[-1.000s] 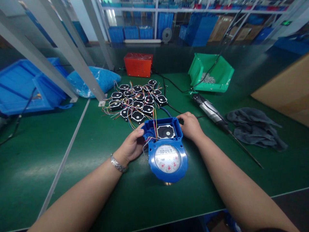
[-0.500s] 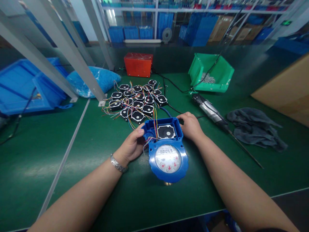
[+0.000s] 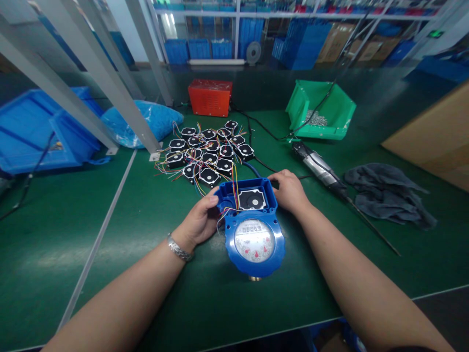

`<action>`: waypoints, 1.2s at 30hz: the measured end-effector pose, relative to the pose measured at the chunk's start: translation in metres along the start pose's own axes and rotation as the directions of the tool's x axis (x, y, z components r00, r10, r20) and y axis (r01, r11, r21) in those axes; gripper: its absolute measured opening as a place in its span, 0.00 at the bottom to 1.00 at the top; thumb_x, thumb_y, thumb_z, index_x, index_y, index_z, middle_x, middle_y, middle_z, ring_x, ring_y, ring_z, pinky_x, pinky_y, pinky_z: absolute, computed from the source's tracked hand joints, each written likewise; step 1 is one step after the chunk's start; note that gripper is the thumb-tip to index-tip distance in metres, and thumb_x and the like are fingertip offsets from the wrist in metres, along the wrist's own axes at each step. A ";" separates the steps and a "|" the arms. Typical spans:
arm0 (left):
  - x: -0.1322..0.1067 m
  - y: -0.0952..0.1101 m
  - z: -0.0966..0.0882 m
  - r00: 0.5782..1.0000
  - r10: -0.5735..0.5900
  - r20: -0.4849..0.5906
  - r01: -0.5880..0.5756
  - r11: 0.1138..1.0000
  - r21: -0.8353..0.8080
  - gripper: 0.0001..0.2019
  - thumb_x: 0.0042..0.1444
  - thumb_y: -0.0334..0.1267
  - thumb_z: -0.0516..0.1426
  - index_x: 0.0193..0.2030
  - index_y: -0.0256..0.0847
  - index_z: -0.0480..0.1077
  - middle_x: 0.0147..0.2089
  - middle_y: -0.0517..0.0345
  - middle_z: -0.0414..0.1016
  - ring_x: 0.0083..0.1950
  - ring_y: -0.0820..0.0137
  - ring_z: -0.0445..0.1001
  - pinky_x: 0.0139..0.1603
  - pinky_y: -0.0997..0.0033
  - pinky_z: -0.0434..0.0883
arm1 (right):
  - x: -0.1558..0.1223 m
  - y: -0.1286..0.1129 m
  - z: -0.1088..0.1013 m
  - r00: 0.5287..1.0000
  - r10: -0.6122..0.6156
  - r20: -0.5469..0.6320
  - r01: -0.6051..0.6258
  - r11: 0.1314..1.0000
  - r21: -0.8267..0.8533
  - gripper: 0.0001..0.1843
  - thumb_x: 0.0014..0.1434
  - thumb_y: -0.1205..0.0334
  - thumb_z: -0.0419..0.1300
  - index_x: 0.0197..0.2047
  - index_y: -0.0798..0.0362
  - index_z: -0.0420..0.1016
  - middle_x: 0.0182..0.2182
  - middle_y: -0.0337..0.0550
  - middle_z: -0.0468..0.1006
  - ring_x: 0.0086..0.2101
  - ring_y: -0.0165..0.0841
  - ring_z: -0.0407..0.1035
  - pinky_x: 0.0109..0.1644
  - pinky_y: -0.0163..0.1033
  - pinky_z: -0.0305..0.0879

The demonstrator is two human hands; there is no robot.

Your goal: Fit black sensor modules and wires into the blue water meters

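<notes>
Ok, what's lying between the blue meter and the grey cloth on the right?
In the head view, the electric screwdriver lies slantwise between the blue meter and the grey cloth, with the right hand gripping the meter's edge.

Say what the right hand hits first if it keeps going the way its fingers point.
The right hand points left, already against the meter housing, so the meter's blue wall comes first; depth is hard to judge.

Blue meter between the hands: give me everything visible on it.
The blue water meter lies face up on the green mat. It looks like plastic: a round body with a glazed white dial, a digit row and red pointers, brass showing at the near edge. Its open rear compartment holds a black module and coloured wires. The left hand grips the compartment's left corner; the right hand touches its right corner.
</notes>
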State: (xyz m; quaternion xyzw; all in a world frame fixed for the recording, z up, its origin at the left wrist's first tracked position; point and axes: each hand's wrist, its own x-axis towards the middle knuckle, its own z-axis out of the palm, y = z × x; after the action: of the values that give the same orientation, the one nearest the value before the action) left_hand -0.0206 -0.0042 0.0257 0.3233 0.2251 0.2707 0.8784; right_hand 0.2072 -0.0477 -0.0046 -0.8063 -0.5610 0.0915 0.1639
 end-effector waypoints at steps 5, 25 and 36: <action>0.000 -0.001 0.000 1.000 0.001 0.000 -0.001 1.000 -0.007 0.14 0.41 0.41 0.62 0.34 0.38 0.69 0.24 0.60 0.73 0.24 0.72 0.69 0.28 0.73 0.66 | 0.000 0.001 0.000 1.000 -0.008 -0.005 0.008 1.000 -0.007 0.12 0.52 0.60 0.58 0.40 0.52 0.74 0.37 0.46 0.69 0.41 0.36 0.62 0.46 0.38 0.59; 0.000 0.001 0.003 0.999 -0.015 -0.051 0.015 1.000 0.001 0.16 0.38 0.41 0.62 0.35 0.37 0.68 0.26 0.58 0.74 0.26 0.70 0.71 0.34 0.69 0.69 | -0.001 0.001 0.001 1.000 -0.005 0.004 0.005 1.000 -0.009 0.12 0.52 0.59 0.58 0.41 0.52 0.74 0.37 0.46 0.69 0.41 0.36 0.62 0.47 0.38 0.58; 0.000 0.000 0.001 0.999 -0.008 -0.037 0.008 1.000 0.015 0.16 0.40 0.42 0.61 0.36 0.37 0.69 0.26 0.57 0.74 0.28 0.67 0.71 0.38 0.66 0.68 | 0.000 -0.001 -0.002 1.000 -0.005 0.009 0.006 1.000 -0.019 0.12 0.53 0.59 0.57 0.40 0.53 0.74 0.37 0.47 0.69 0.41 0.36 0.62 0.47 0.39 0.59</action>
State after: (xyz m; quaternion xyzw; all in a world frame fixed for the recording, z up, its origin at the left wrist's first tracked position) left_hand -0.0198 -0.0045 0.0266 0.3239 0.2444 0.2715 0.8727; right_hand 0.2069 -0.0479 -0.0028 -0.8058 -0.5647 0.0892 0.1542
